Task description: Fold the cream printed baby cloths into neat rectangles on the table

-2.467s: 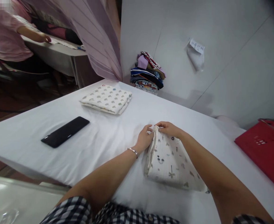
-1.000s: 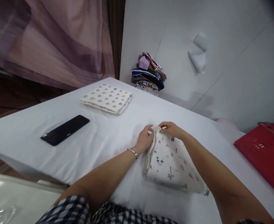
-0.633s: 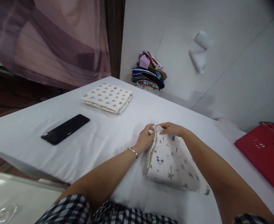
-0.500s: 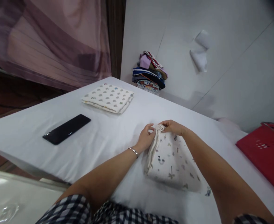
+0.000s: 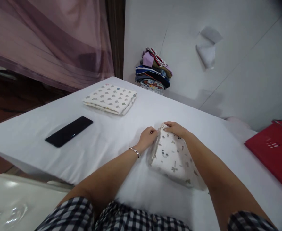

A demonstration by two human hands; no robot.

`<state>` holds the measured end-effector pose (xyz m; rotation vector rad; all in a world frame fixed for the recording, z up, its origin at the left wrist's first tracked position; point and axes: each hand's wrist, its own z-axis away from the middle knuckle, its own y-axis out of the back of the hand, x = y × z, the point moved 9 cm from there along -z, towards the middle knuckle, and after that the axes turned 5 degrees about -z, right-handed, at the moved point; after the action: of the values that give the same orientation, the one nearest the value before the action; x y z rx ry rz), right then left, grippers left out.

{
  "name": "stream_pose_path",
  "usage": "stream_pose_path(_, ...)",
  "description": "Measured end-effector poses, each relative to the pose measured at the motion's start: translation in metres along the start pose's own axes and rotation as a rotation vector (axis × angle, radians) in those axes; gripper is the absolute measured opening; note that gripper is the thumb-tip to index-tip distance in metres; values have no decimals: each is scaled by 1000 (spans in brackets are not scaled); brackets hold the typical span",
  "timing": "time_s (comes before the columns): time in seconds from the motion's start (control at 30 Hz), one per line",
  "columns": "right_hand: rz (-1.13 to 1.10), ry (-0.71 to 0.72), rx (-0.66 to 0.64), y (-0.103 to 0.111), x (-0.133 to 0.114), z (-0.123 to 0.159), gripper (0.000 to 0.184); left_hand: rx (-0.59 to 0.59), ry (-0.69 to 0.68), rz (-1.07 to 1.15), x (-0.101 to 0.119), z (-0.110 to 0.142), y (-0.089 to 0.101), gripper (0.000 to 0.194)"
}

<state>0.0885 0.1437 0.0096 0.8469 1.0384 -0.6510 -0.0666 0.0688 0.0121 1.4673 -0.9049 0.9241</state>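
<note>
A folded white cloth (image 5: 171,155) with small printed figures and leaves lies on the white-covered table (image 5: 112,141) in front of me. My left hand (image 5: 148,137), a silver bracelet at its wrist, pinches the cloth's far left corner between thumb and fingers. Across that same corner my right hand (image 5: 176,129) grips the far edge, fingers over the top. The cloth's layers show along its left side; its right part is hidden behind my right forearm. Farther back and left rests a second folded cloth (image 5: 111,98), white with grey printed shapes, touched by neither hand.
A black phone (image 5: 69,131) lies on the table at left. Beyond the far edge stands a stack of folded clothes (image 5: 153,71) against the wall. A red bag (image 5: 273,154) is at right. A pale glossy surface (image 5: 23,202) is at lower left, and a pink curtain (image 5: 52,41) hangs behind.
My left fingers have closed in on the cloth's corner, and my right hand has shifted slightly over its edge. The view has tilted a little.
</note>
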Motion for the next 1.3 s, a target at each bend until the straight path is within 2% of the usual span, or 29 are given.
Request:
stream_pose_path(0.17, 25, 11, -53, -7, 0, 3, 44, -180, 30, -113, 1, 14, -5, 33)
stream_pose_path(0.4, 132, 86, 147, 2, -1, 0, 39, -234, 125, -85, -4, 48, -5, 31)
stream_pose_path(0.57, 179, 180, 230, -3, -3, 2, 43, -191, 138, -146, -2, 88, 3, 38)
stream_pose_path(0.77, 244, 236, 273, -3, -3, 3, 44, -32, -66, -301, 26, 114, 9, 32)
stream_pose_path(0.93, 259, 228, 297, -3, 0, 3, 46, 50, -76, -289, 27, 121, 10, 25)
stream_pose_path(1.17, 358, 185, 297, -7, 1, 4, 49, -67, 42, -329, 11, 114, 9, 22)
stream_pose_path(1.3, 446, 170, 321, -6, 1, 5, 49, -67, 78, -368, 17, 92, 8, 37)
